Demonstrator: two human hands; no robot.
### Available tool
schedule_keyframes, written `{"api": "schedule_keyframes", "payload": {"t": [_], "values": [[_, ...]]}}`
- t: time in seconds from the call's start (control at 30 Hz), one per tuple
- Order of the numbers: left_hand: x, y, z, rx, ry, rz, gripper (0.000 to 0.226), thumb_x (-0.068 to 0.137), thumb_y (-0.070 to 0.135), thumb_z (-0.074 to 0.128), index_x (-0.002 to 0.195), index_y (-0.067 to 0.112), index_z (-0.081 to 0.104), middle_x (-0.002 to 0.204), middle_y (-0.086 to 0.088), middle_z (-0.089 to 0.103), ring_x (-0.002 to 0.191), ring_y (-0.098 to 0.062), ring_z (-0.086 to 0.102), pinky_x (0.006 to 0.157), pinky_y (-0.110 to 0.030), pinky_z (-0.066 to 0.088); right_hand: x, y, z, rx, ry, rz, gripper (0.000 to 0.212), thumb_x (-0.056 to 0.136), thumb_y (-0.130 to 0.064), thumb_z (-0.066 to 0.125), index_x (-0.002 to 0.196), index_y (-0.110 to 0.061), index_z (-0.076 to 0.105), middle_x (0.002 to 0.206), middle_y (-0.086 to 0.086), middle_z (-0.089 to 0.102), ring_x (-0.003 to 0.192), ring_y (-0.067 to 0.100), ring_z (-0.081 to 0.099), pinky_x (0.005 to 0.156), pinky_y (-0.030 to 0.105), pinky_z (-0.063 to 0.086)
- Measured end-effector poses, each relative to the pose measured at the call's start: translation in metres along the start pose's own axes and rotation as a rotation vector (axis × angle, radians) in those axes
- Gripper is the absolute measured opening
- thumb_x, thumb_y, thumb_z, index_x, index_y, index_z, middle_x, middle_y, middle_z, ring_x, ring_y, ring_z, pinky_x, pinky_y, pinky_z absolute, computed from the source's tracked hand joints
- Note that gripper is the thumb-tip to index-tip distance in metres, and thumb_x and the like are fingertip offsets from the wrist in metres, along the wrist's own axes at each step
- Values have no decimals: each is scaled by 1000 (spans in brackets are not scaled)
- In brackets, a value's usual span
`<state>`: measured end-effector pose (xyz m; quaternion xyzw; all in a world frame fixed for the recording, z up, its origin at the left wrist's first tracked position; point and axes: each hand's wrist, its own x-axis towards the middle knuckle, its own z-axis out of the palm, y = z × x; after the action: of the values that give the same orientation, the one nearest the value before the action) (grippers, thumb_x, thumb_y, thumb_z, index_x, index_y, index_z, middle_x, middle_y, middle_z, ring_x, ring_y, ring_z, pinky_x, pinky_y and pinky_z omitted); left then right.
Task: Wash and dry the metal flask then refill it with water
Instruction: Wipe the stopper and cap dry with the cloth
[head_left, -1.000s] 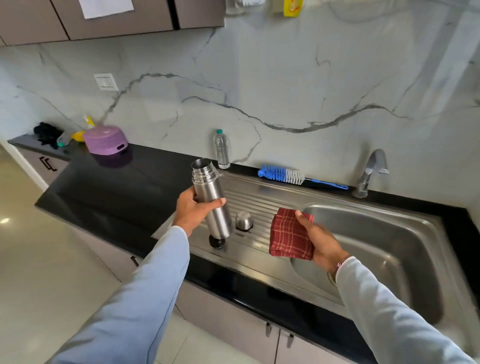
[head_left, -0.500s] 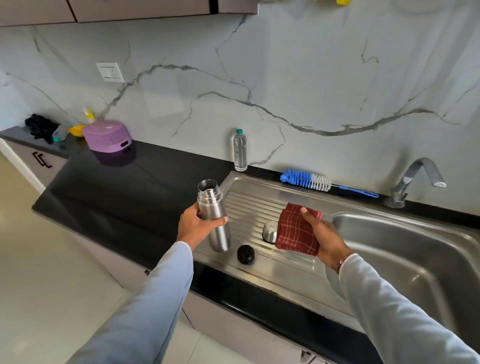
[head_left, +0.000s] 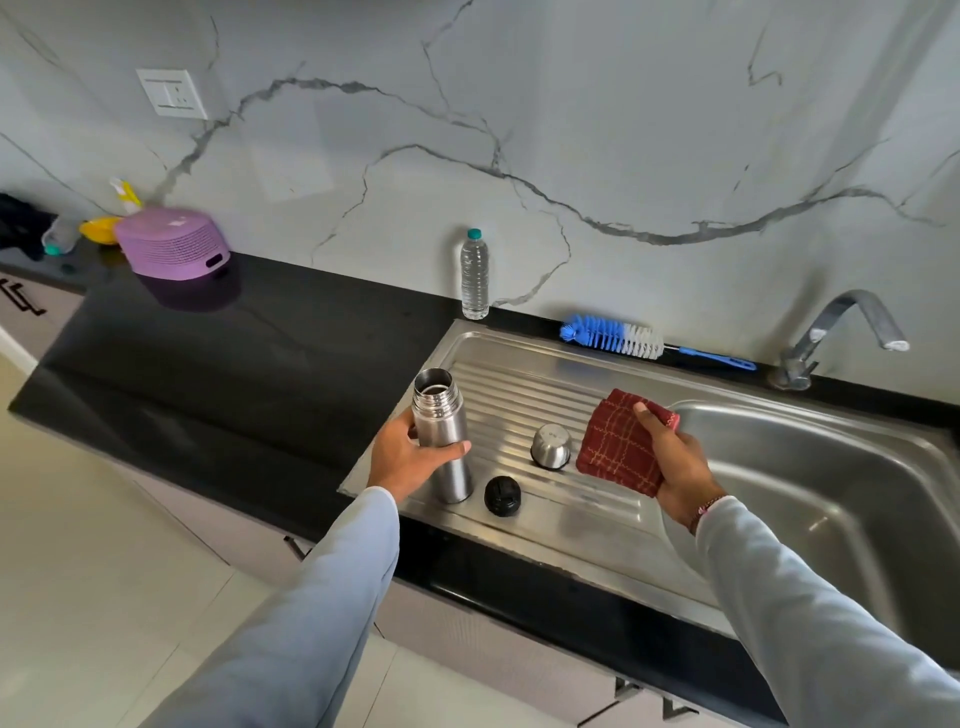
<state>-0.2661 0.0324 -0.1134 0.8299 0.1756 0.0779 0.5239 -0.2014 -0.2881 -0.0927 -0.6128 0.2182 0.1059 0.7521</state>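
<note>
Flask (head_left: 442, 439) uncapped, upright in left hand (head_left: 405, 460) fingers; contents unseen; red cloth (head_left: 621, 441) in right hand (head_left: 675, 467) fingers

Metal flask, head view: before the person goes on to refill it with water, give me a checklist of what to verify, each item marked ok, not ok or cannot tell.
1. Metal flask upright, mouth open, on the drainboard: ok.
2. Left hand grips the flask body: ok.
3. Right hand free for the water bottle: not ok, it holds the red cloth.
4. Black stopper and steel cup lid off and within sight on the drainboard: ok.
5. Flask dry inside: cannot tell.
6. Water bottle filled: cannot tell for sure; it stands capped by the wall.
</note>
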Motion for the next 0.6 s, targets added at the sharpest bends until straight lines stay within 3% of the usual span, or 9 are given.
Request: {"api": "schedule_keyframes", "payload": {"t": [0.23,0.43,0.6], "values": [[-2,-2,4,34,-7,30,48,60,41,96,96,41,63,100,14,74,98,-10,68,93,-37,56,-1,2,-1,-13,3,-1,52,88,-39,75,129,-12,57,110,13,74,100,33,72,90,52,58],[-4,1,6,64,-14,-5,53,60,45,94,102,39,62,103,13,72,101,-11,66,97,-41,55,-3,2,-8,-24,-21,2,49,89,-38,75,127,-11,59,109,14,74,99,34,72,89,52,58],[-16,1,7,52,49,-67,84,54,61,91,126,34,55,114,12,66,107,-11,63,96,-38,52,-4,0,-24,-46,-47,9,51,87,-41,76,125,-12,60,108,13,75,98,33,73,88,52,59]]}}
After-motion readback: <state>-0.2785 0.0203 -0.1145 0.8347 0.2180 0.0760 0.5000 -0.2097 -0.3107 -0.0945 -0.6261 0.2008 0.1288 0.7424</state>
